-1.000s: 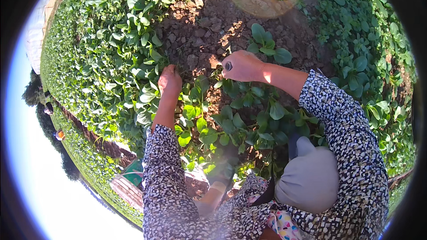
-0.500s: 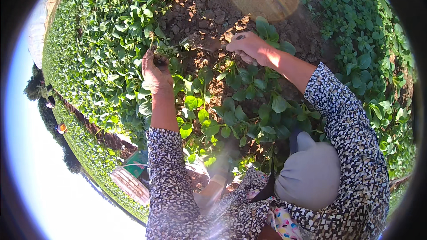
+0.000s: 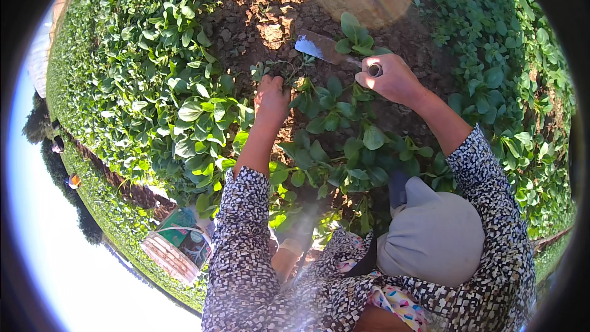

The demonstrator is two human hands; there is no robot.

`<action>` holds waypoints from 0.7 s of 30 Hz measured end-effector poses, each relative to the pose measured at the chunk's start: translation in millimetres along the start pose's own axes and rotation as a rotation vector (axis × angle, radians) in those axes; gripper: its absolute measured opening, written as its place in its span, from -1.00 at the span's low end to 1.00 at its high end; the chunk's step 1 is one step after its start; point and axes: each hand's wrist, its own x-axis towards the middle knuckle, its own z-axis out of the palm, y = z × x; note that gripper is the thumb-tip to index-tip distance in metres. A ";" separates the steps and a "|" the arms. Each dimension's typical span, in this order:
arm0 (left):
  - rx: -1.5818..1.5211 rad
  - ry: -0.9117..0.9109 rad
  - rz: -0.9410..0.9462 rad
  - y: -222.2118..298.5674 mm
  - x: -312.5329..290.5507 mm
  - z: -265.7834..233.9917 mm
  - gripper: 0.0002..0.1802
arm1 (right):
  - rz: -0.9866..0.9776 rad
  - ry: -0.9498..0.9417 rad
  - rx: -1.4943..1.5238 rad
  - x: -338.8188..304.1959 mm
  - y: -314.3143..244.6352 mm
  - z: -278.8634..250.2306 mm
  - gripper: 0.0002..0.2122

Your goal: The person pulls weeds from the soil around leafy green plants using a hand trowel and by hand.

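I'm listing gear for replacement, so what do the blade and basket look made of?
Blade: probably metal, smooth and partly shiny, since its tip reflects bright bluish light. Basket: perhaps wicker or plastic, pale; banded sides show, but it's too small to tell.

"Where has the left hand (image 3: pixel 271 104) gone?"
"Rightward, off the leafy greens (image 3: pixel 141 98), fingers (image 3: pixel 276 80) now down by weeds (image 3: pixel 296 69)."
"And the right hand (image 3: pixel 393 79)?"
"Drawn back rightward; the trowel (image 3: pixel 322 48) now shows its flat blade plainly."

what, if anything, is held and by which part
The right hand grips a flat-bladed tool by its handle. The left hand is at leafy sprigs; any hold there is hidden.
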 end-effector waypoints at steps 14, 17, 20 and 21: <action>-0.096 0.083 -0.451 -25.8 106.3 -61.5 -0.35 | -0.030 0.005 0.055 6.9 -0.6 14.0 -0.78; -0.045 -0.009 -0.428 -61.9 124.6 -65.5 -0.29 | -0.029 -0.003 0.009 7.7 -3.7 21.5 -0.77; -0.250 0.016 -0.439 -83.1 121.6 -63.3 -0.51 | -0.012 -0.021 -0.011 4.2 -9.1 23.1 -0.76; -0.526 0.059 -0.455 -66.0 118.2 -61.0 -0.60 | 0.025 -0.013 -0.019 0.2 -3.1 19.2 -0.76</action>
